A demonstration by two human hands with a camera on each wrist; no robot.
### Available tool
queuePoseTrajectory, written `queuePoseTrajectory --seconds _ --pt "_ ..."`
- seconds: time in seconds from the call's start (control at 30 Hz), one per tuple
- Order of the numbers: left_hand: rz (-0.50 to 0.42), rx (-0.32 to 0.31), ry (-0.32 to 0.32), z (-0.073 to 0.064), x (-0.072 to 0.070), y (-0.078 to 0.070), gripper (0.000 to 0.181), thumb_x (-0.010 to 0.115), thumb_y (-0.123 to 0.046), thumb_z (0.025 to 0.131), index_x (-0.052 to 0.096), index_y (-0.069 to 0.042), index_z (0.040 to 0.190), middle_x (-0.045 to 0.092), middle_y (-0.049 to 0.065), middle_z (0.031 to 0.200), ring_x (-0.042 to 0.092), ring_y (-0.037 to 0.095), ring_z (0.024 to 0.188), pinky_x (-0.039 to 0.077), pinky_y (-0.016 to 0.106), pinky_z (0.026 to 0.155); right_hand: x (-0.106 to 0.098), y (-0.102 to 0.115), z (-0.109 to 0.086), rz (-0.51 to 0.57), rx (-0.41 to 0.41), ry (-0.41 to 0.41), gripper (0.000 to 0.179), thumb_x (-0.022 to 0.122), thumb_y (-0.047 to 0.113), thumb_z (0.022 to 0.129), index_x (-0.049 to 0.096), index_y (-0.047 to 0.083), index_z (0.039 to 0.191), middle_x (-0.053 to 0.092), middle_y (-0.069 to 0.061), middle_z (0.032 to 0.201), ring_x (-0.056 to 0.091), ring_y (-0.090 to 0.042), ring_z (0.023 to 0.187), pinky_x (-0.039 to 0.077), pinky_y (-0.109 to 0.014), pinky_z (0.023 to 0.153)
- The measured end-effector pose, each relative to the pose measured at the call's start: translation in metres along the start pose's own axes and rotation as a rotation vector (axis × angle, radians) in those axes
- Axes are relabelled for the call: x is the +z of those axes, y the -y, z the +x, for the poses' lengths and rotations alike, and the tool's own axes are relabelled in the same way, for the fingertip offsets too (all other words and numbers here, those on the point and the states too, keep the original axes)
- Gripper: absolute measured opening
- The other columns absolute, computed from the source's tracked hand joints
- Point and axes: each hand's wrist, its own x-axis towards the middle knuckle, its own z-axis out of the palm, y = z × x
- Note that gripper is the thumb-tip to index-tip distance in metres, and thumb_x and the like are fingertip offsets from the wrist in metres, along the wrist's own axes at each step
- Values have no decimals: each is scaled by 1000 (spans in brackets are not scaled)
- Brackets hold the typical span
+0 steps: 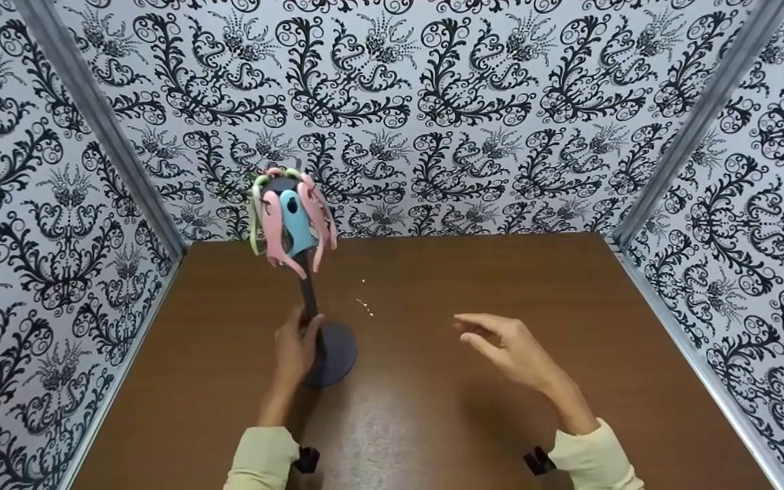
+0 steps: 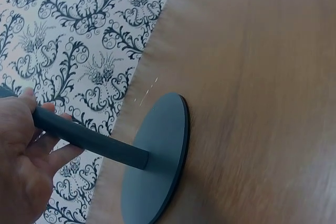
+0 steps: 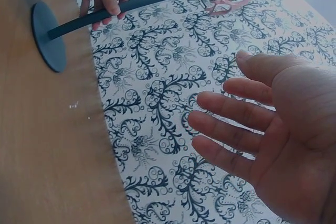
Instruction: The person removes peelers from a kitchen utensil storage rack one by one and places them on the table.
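Note:
A dark stand (image 1: 307, 292) with a slim pole and a round base (image 1: 339, 354) is at the left of the table. My left hand (image 1: 295, 347) grips its pole low down, a little above the base; in the left wrist view, fingers and thumb lie around the pole (image 2: 89, 136). Around the stand's top hang several pastel pieces with curved ends, among them a pink one (image 1: 273, 228), a blue one (image 1: 295, 228) and a green one (image 1: 254, 224). Their exact kind I cannot tell. My right hand (image 1: 518, 350) is held apart to the right, holding nothing, its fingers extended.
The brown wooden table (image 1: 474, 272) is enclosed by patterned black-and-white walls (image 1: 392, 102) with metal corner strips. Small bright specks (image 1: 366, 307) show on the tabletop right of the stand. A dark wrist mount (image 1: 538, 461) sits at each sleeve.

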Motion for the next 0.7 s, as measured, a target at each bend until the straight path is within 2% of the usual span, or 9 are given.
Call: queuePoseTrajectory --seconds 0.17,0.4,0.7 --pt "-9 25 12 -4 8 -2 18 69 -7 99 68 1 115 74 16 97 74 34 93 57 50 77 -5 3 4 -10 -3 -4 31 67 10 101 68 3 131 74 -5 116 72 -22 102 58 -31 86" --pt "-2 122 22 -8 20 -7 15 70 -7 98 68 2 110 74 16 97 74 35 95 59 49 79 -11 5 7 -4 14 -31 32 69 10 100 69 5 131 74 0 115 72 -21 102 57 -30 87" --pt "-33 104 73 -16 31 -16 15 70 -9 98 68 1 109 75 15 98 74 32 95 59 48 77 -14 10 12 -2 9 -26 32 68 10 100 68 4 131 74 -2 114 72 -18 99 57 -29 85"
